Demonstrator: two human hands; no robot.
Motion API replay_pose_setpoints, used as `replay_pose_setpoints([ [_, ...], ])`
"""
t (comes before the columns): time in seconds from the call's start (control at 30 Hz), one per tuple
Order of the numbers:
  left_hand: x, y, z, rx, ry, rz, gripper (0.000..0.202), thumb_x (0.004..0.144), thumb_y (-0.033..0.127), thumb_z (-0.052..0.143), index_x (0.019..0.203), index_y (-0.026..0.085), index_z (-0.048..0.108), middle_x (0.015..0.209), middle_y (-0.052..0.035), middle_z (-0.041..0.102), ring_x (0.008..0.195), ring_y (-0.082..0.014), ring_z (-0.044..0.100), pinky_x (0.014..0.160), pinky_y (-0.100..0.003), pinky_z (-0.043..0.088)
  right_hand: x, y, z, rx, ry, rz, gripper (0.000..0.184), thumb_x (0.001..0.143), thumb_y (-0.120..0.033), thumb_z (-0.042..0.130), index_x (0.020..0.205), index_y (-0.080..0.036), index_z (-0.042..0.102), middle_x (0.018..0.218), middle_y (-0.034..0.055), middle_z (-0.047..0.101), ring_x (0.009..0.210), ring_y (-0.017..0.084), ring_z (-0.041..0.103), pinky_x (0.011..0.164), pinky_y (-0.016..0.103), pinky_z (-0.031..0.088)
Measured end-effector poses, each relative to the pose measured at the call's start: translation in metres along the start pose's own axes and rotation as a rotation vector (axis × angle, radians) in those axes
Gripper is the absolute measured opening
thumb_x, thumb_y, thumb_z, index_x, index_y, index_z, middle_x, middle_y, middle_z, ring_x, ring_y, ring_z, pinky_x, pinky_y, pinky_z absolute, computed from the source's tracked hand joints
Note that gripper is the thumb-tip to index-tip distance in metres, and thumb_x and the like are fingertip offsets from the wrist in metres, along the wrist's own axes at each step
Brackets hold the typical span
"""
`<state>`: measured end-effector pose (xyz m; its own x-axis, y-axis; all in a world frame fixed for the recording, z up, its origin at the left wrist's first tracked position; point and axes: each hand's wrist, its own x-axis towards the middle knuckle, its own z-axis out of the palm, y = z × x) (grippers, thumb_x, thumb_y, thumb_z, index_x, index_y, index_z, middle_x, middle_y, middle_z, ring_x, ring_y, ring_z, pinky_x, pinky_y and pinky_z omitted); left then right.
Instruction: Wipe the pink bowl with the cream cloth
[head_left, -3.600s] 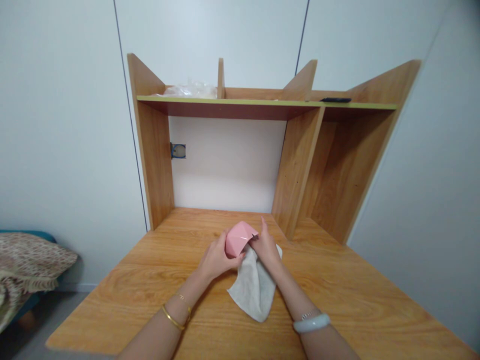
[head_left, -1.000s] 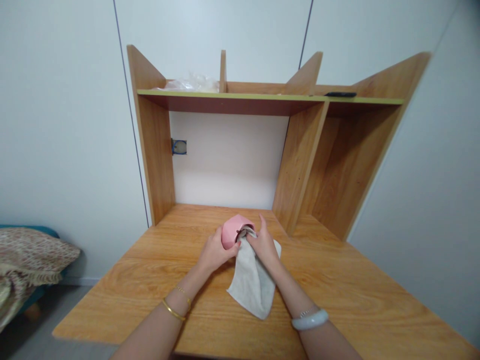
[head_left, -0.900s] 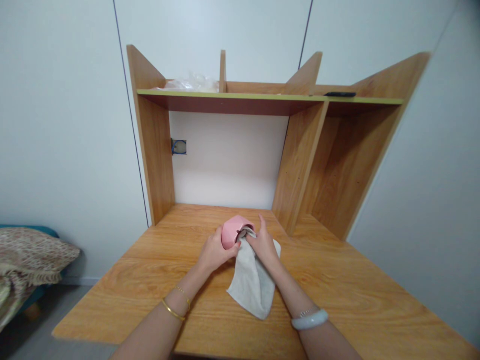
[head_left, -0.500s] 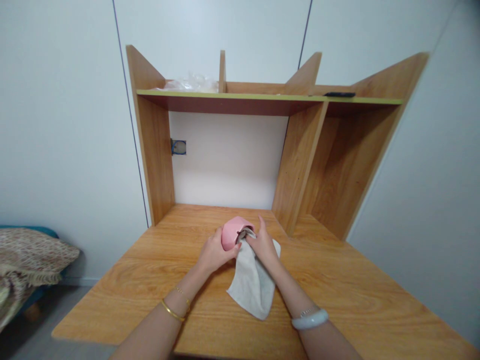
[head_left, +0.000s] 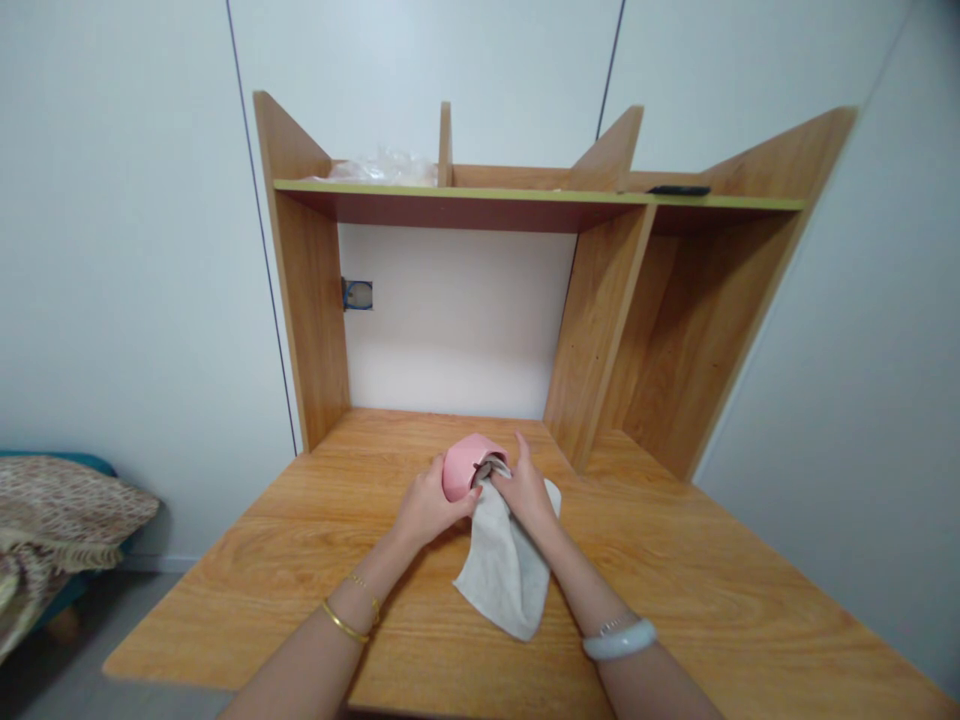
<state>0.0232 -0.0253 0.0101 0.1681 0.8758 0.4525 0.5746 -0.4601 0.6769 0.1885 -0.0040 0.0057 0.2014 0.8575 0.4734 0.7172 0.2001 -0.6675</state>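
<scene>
A rounded pink container (head_left: 466,462) is tilted on its side over the desk, its opening turned to the right and toward me. My left hand (head_left: 433,507) wraps round its left side, thumb at the lower rim. A light grey cloth (head_left: 504,570) is partly tucked into the opening, and the rest of it hangs down toward the desktop. My right hand (head_left: 523,492) presses the cloth into the opening; one finger points up outside, while the other fingertips are hidden in cloth and container.
The wooden desk (head_left: 300,580) carries a hutch with upright panels (head_left: 600,340) behind my hands. On its upper shelf lie a clear plastic bag (head_left: 382,168) and a flat black object (head_left: 679,189). A patterned blanket (head_left: 67,510) drapes over blue furniture at the left.
</scene>
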Motion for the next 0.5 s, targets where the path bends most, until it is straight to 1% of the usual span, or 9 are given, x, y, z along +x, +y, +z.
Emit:
replay_pose_setpoints([
  [0.27,-0.0001,-0.0010,0.0000,0.013,0.001,0.007,0.051,0.065,0.041,0.062,0.108,0.014,0.051,0.092,-0.0087,0.064,0.082,-0.0222,0.060,0.067,-0.029,0.044,0.0004,0.0003,0.0008,-0.047,0.001,0.010,0.078,0.067,-0.026,0.056,0.135,-0.009,0.022,0.067,0.0026,0.061,0.061,0.020,0.060,0.056,0.026,0.041],
  [0.5,0.0005,-0.0011,0.0001,0.022,-0.003,-0.003,0.051,0.066,0.041,0.061,0.108,0.014,0.051,0.092,-0.0084,0.064,0.081,-0.0215,0.060,0.067,-0.029,0.045,0.0009,0.0029,0.0019,-0.031,0.011,-0.002,0.080,0.067,-0.028,0.057,0.135,-0.007,0.021,0.081,0.0097,0.064,0.073,0.023,0.062,0.060,0.027,0.042],
])
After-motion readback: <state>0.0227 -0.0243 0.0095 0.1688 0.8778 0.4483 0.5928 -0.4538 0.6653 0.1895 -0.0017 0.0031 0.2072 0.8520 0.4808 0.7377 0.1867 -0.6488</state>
